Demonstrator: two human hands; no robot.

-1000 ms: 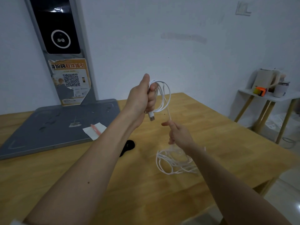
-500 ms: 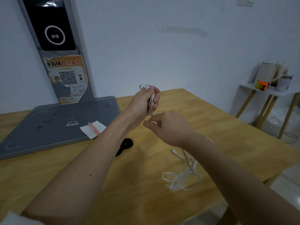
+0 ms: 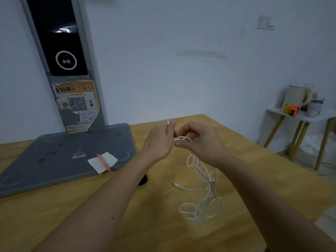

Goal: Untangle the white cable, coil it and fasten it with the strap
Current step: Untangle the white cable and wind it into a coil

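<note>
- Both hands have dropped lower and closer together since a moment ago, and the loose tangle hangs longer beneath them.
- Left hand (image 3: 160,142) pinches a short bit of the white cable (image 3: 203,180) at its fingertips; right hand (image 3: 201,140) pinches a small loop just beside it.
- Below, the cable trails in knotted loops to the wooden table (image 3: 163,224), one plug end lying free.
- A dark object (image 3: 143,180), likely the strap, lies half hidden behind the left forearm.
- Advice: keep the left pinch steady, feed slack loop by loop, and don't tug, or knots may tighten.
</note>
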